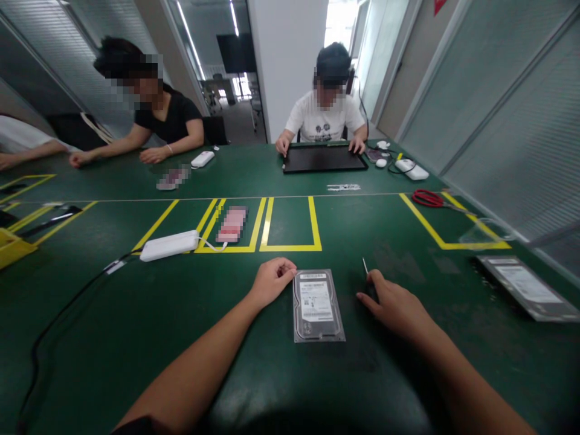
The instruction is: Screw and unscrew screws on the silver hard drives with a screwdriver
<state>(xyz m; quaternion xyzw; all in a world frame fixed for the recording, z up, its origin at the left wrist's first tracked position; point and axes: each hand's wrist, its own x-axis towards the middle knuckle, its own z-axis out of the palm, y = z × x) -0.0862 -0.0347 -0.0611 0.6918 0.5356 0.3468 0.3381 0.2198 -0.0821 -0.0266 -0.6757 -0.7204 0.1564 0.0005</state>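
Note:
A silver hard drive point(317, 305) with a white label lies flat on the green table point(136, 314) in front of me. My left hand point(270, 280) rests just left of the drive's top corner, fingers curled in a loose fist, touching or nearly touching its edge. My right hand point(393, 304) lies to the drive's right, fingers closed around a thin screwdriver point(365, 266) whose metal tip points up and away.
A white power bank point(168, 245) with a cable lies left of yellow tape boxes point(290, 246). Another drive in a bag point(528, 286) sits at right, red scissors point(428, 198) beyond. Two people sit across; one has hands on a black tray point(323, 159).

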